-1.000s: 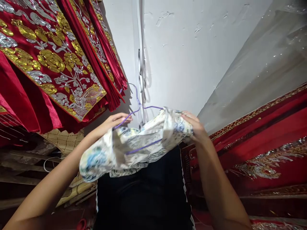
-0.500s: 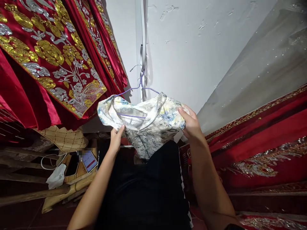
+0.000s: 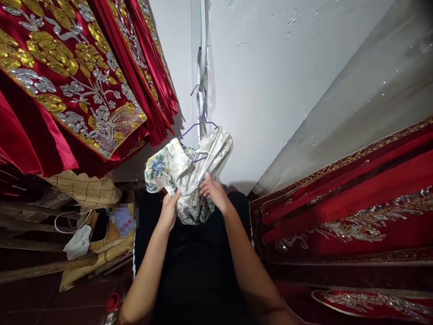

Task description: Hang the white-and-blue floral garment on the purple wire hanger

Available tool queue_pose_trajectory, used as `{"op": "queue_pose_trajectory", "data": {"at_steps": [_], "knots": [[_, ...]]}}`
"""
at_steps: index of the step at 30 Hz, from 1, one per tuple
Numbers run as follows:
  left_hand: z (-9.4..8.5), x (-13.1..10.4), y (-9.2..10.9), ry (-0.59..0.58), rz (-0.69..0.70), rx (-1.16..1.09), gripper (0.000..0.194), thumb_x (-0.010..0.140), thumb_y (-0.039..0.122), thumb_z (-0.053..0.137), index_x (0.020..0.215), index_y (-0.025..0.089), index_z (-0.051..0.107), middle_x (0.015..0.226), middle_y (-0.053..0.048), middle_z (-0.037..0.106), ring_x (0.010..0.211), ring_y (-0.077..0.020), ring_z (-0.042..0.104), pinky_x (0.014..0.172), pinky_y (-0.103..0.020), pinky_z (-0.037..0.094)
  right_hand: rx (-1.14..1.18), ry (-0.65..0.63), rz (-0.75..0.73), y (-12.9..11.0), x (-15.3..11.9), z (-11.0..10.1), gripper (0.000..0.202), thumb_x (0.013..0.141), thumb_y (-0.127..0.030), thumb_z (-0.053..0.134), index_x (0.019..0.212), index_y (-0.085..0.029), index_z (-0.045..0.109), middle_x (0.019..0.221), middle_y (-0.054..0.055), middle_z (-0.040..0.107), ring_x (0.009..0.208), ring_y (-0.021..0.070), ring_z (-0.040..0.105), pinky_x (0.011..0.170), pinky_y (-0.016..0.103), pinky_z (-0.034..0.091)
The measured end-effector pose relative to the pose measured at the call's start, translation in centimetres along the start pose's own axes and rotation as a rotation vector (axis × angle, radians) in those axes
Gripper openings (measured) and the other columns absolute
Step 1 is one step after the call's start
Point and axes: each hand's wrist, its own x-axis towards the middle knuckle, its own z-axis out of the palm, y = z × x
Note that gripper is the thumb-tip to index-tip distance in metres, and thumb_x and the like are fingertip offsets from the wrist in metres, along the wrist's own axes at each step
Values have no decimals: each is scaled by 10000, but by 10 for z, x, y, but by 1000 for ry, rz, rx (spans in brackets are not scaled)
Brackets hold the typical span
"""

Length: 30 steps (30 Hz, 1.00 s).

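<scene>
A white floral top [image 3: 158,169] with blue and yellow blooms hangs on a thin purple wire hanger [image 3: 204,106] in front of me. My left hand [image 3: 170,207] pinches its front below the neckline, thumb on the outer side. My right hand [image 3: 214,192] is at the right part of the neckline, with its fingers bent and apart against the cloth; I see no firm grip there. The top's right side is folded and bunched, and its gathered lower part falls between my hands toward my dark-clothed lap.
Red garments with gold and silver sequins [image 3: 98,90] hang at the upper left. Red embroidered fabric [image 3: 338,216] under a clear plastic cover [image 3: 355,108] fills the right. A white wall [image 3: 250,81] stands ahead. A bamboo seat [image 3: 111,253] with a blurred-out item is at lower left.
My right hand has left the top's right shoulder and moved left to the neckline. The top has turned and its right side has folded inward. My left hand keeps its pinch, slightly lower.
</scene>
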Motion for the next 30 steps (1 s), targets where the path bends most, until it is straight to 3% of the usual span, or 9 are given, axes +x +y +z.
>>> {"op": "queue_pose_trajectory", "data": {"at_steps": [2,4,8,13,15,17,21,26,30], "knots": [[2,-5,1,-44,-24,2,437,780,452,778,1158,241,719,1193,-74,742,1232,-336,635,1071,-447,493,-44,-68,58,-3,7,21,586,884,-730,426,688,-204,596,644,54,650,614,203,583,672,340,441],[0,-7,2,-76,-38,7,420,791,454,766,1148,236,722,1178,-75,747,1211,-340,647,1059,-444,500,-30,6,76,-3,9,34,568,882,-700,473,610,-208,557,586,39,612,586,193,561,658,332,425],[-7,-4,-1,-46,3,51,423,840,474,713,1186,231,683,1214,-92,721,1253,-336,615,1075,-443,481,145,-40,58,3,-2,37,513,886,-641,523,619,-205,565,563,16,561,546,164,505,591,304,385],[-12,-2,-26,470,514,553,674,833,471,715,1405,227,454,1488,-151,476,1415,-330,423,1193,-494,296,130,-25,-4,11,-12,31,522,885,-622,533,572,-205,511,497,-18,483,488,128,430,552,279,341],[-10,-3,-39,554,686,841,796,787,425,764,1442,177,386,1527,-210,377,1454,-360,322,1203,-543,215,97,-19,-25,11,-14,34,543,891,-609,522,532,-205,475,457,-30,438,457,114,394,533,271,318],[-6,-4,-52,435,758,996,694,798,376,743,1383,160,438,1451,-218,440,1399,-360,376,1159,-541,271,84,-1,-44,8,-16,39,552,890,-589,526,502,-205,445,429,-40,397,435,102,364,513,264,297],[2,0,-68,48,655,955,88,903,225,529,959,195,590,923,-75,635,926,-235,616,872,-369,476,41,4,-76,-3,-26,48,465,909,-502,516,566,-189,545,452,-26,483,464,114,464,551,254,365],[7,3,-62,-6,643,915,128,932,205,474,922,203,602,859,-50,642,840,-213,611,817,-326,451,224,-138,-18,-32,-25,32,351,902,-455,528,705,-179,616,491,-30,537,414,96,423,469,245,335],[2,5,-53,-73,622,1052,135,959,245,489,886,205,596,843,-44,646,825,-208,604,810,-321,418,380,-43,-37,-92,1,0,329,858,-475,646,753,-165,623,528,-49,506,423,66,377,415,225,284]]}}
